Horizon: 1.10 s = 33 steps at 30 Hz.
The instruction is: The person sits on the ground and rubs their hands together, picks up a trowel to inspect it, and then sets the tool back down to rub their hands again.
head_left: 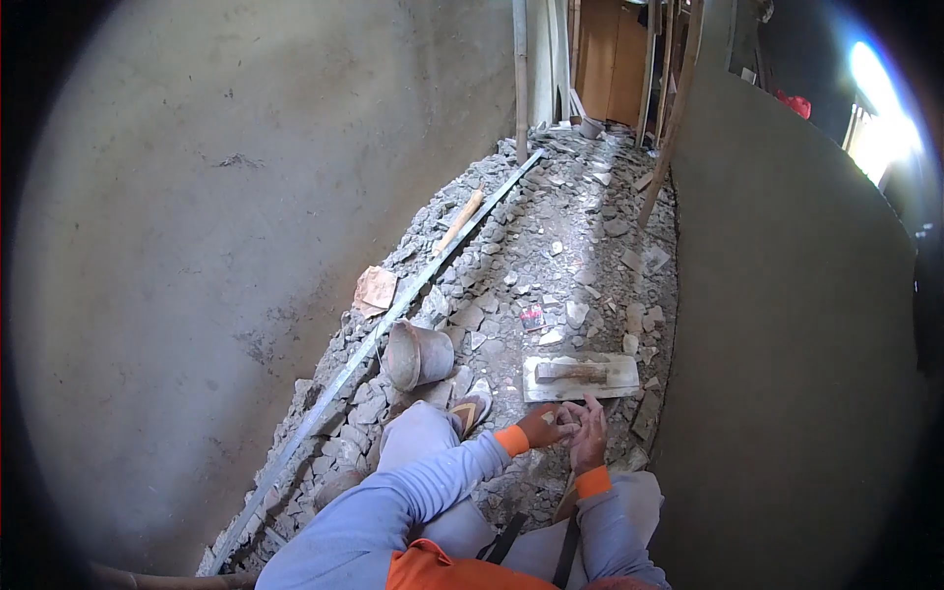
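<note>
You have both hands together low in front of you, the left hand (540, 426) and right hand (588, 440) meeting at the fingers. It looks like a pause between bits of tool work, your fingers busy with each other, perhaps rubbing or picking at something. The float (581, 378), a pale flat board with its handle facing up, lies on the rubble (551, 251) just beyond your fingertips. Taking it up would, I judge, call for parting your hands, reaching slightly forward and closing one palm round the handle; the loose stones beneath might let the board rock.

Your left fingers bend in toward the right hand, whose fingers are partly spread. I cannot tell whether anything small is pinched between them, since they overlap and the palms are turned from view. Whether a right fingertip brushes the float's near edge is equally unclear.

Left of your grip and a little forward is the bucket (430, 356); it seems tipped, and its contents are unreadable. Past it runs a long metal straightedge (364, 354). Your sandal (474, 409), nearer your left hand, is partly covered by your trouser leg. Far off to the right, glare washes out detail.
</note>
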Tool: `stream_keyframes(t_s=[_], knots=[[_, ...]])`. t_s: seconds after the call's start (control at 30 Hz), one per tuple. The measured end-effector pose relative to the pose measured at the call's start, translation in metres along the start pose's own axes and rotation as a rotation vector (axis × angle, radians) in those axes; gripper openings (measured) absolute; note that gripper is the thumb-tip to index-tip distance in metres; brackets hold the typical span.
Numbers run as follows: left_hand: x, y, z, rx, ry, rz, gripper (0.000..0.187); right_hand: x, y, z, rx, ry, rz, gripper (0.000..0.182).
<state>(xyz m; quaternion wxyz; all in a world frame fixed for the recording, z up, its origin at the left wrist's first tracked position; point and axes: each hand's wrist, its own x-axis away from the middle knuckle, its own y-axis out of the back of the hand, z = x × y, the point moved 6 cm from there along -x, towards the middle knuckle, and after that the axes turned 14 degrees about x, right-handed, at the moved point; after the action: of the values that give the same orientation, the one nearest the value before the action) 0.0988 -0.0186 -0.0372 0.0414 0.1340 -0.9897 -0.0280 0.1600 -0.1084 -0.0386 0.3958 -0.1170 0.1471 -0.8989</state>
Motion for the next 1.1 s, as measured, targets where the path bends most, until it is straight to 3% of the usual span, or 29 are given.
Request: stream_keyframes(t_s=[0.13,0.47,0.63,0.73,1.1], knots=[[0.005,0.000,-0.014,0.124,-0.094,-0.024,0.025,-0.002,0.000,-0.006,0.029,0.011,0.016,0.069],[0.005,-0.002,-0.014,0.147,-0.104,-0.031,0.017,-0.002,0.000,-0.001,0.090,0.052,-0.013,0.063],[0.007,-0.002,-0.026,0.085,-0.049,0.003,0.032,-0.002,-0.001,0.004,0.134,0.086,-0.030,0.059],[0.001,-0.002,-0.013,0.033,-0.185,-0.041,0.034,-0.001,-0.003,0.009,0.169,0.116,-0.032,0.057],[-0.001,-0.003,-0.016,0.033,-0.100,-0.020,0.036,-0.004,0.002,0.005,0.225,0.113,0.013,0.064]])
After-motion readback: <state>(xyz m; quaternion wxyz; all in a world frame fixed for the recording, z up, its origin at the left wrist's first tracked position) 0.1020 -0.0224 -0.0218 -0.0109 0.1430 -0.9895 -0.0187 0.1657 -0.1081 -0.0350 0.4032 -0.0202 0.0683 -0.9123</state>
